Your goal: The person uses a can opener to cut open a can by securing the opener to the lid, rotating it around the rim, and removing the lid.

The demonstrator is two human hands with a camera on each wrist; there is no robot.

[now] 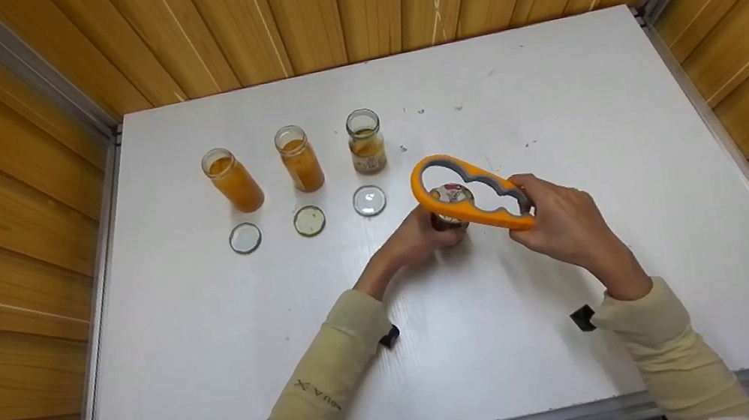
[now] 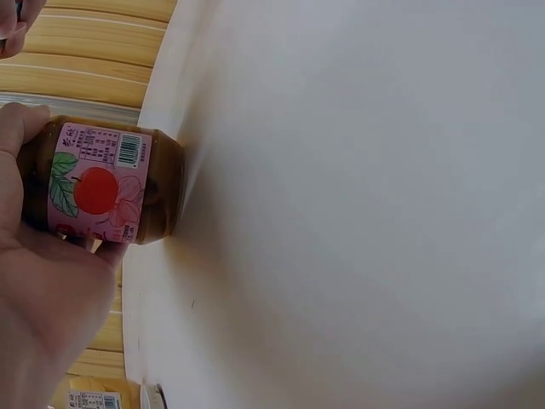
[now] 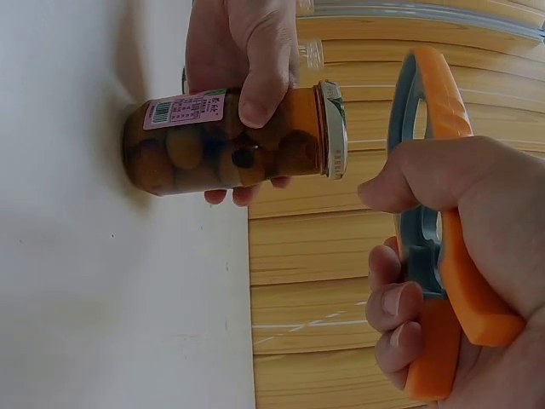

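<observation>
My left hand (image 1: 417,235) grips a glass jar (image 3: 189,152) with a pink fruit label (image 2: 100,183), holding it upright on the table. Dark round fruit shows through its glass, and a printed lid (image 3: 335,132) closes the top. An orange-and-grey jar opener (image 1: 486,216) is held by its narrow end in my right hand (image 1: 567,223). From the head view, the opener's wide loop overlaps the jar's lid. The right wrist view shows a gap between the opener and that lid.
On the white table (image 1: 222,387), a left jar (image 1: 237,185), a middle jar (image 1: 304,166) and a right jar (image 1: 367,146) stand uncovered. Before them lie a left lid (image 1: 245,238), a middle lid (image 1: 309,221) and a right lid (image 1: 369,200). Wood-patterned walls (image 1: 303,9) enclose the table.
</observation>
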